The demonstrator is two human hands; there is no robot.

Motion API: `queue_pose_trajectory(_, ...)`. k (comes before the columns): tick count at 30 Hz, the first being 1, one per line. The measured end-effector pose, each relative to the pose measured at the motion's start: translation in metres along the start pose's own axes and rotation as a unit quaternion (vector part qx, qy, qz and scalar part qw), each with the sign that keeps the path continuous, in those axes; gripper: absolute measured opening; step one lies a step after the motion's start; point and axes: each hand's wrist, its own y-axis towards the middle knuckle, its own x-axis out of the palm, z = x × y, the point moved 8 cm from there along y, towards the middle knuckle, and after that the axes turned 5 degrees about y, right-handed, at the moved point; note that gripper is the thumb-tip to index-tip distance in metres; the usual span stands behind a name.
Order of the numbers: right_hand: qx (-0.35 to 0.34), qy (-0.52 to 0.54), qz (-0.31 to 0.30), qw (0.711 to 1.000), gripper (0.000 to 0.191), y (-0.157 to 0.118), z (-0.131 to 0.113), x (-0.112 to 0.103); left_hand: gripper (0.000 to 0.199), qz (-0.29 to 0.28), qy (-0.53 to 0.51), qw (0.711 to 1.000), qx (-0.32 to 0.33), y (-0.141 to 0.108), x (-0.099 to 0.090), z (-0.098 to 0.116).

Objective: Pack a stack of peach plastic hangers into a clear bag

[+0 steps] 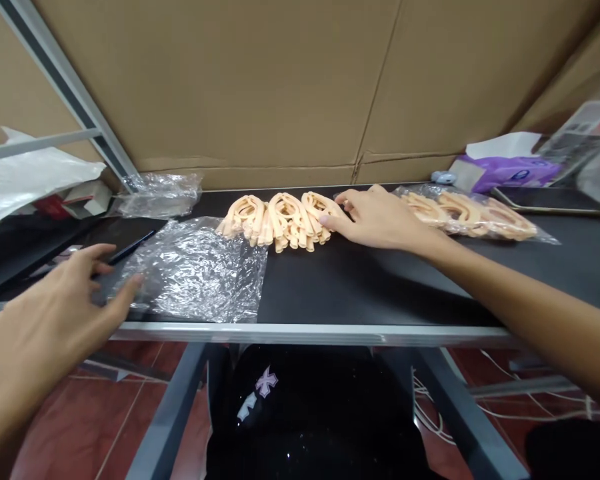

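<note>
My right hand (375,217) is at the right end of a row of peach-coloured looped rubbery strips (287,217). Its thumb and fingertips are apart and touch the rightmost bundle, without visibly closing around it. The strips are bent into teardrop loops, their loose ends pointing towards me. Low on the left, my left hand (65,307) hovers with fingers spread and nothing in it. Beside it, a crinkled clear plastic bag (205,273) lies flat, its far right corner by the strips. To the right of my right forearm, a clear bag of similar strips (470,213) lies on the table.
The black tabletop (340,293) has a metal front edge (330,333). Cardboard (280,87) stands behind it. A purple tissue pack (515,170) is at the back right. More clear plastic (160,193), a dark pen (133,247) and a white bag (35,173) are on the left.
</note>
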Motion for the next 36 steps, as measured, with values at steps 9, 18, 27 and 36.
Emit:
queue_pose_trajectory(9,-0.002,-0.103,0.017,0.995,0.067,-0.004,-0.016,0.002,0.057,0.059,-0.135,0.950,0.274,-0.005,-0.039,0.122)
queue_pose_trajectory(18,0.014,-0.097,0.015,0.995,0.054,-0.006,-0.009,-0.003,0.068,0.033,-0.015,0.939,0.342,-0.003,-0.030,0.193)
queue_pose_trajectory(27,-0.004,-0.132,0.022,0.991,0.053,-0.006,-0.012,-0.003,0.044,-0.055,0.084,0.949,0.298,0.005,-0.020,0.187)
queue_pose_trajectory(36,-0.002,-0.087,0.008,0.996,0.041,-0.007,-0.004,-0.017,0.062,-0.110,0.163,0.939,0.283,0.008,-0.016,0.196)
